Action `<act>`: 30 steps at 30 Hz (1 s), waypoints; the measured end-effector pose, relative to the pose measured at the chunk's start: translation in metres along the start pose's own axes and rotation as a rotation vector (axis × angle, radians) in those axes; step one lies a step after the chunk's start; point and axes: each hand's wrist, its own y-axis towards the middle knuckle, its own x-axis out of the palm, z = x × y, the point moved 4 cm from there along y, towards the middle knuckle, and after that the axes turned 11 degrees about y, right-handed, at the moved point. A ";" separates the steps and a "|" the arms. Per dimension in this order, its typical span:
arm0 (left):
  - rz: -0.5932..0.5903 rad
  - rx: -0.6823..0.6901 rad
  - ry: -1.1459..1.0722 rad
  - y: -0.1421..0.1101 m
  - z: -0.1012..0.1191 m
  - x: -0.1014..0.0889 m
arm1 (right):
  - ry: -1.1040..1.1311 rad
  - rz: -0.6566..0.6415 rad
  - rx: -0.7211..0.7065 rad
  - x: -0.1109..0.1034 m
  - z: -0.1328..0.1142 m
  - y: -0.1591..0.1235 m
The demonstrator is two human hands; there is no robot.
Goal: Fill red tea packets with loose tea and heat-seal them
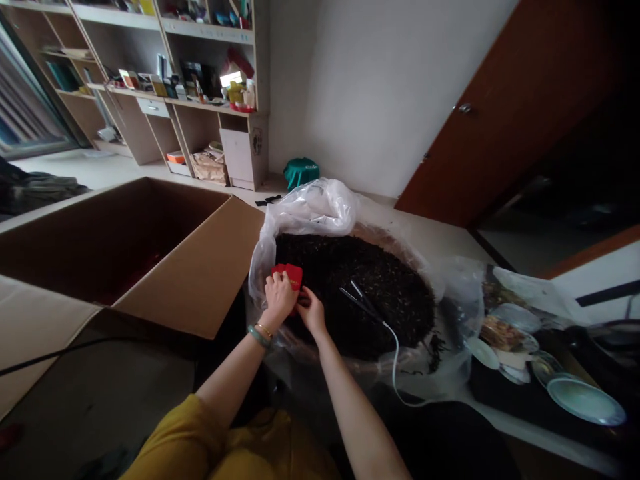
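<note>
My left hand (pixel 280 293), with bangles at the wrist, has its fingers curled over several small red packets (pixel 294 275). From the right, my right hand (pixel 311 312) pinches at the lower edge of the packets; its fingertips are partly hidden. Both hands are above the left side of a wide heap of dark, dry loose tea leaves (pixel 350 273). A flat iron (pixel 363 301) with its jaws apart lies on the leaves, its white cord (pixel 396 363) trailing over the near rim. Clear plastic sheeting (pixel 315 207) lines the round container and bunches up at the back.
A large open cardboard box (pixel 200 267) stands to the left, with something reddish in its shadowed inside. On the right are clear bags (pixel 505 330) and a round lid (pixel 585 399). A green bag (pixel 301 173) sits by the wall, near the shelf unit (pixel 237 157).
</note>
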 end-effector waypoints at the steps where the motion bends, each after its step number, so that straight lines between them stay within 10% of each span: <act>1: 0.000 0.000 0.005 0.001 -0.002 -0.001 | -0.011 0.004 0.001 0.001 0.001 0.002; 17: 0.092 0.046 -0.048 0.013 -0.019 0.026 | -0.653 -0.142 -0.038 0.022 -0.037 0.053; 30: 0.208 0.023 -0.073 0.010 -0.018 0.030 | -0.698 -0.127 -0.228 0.045 -0.057 0.042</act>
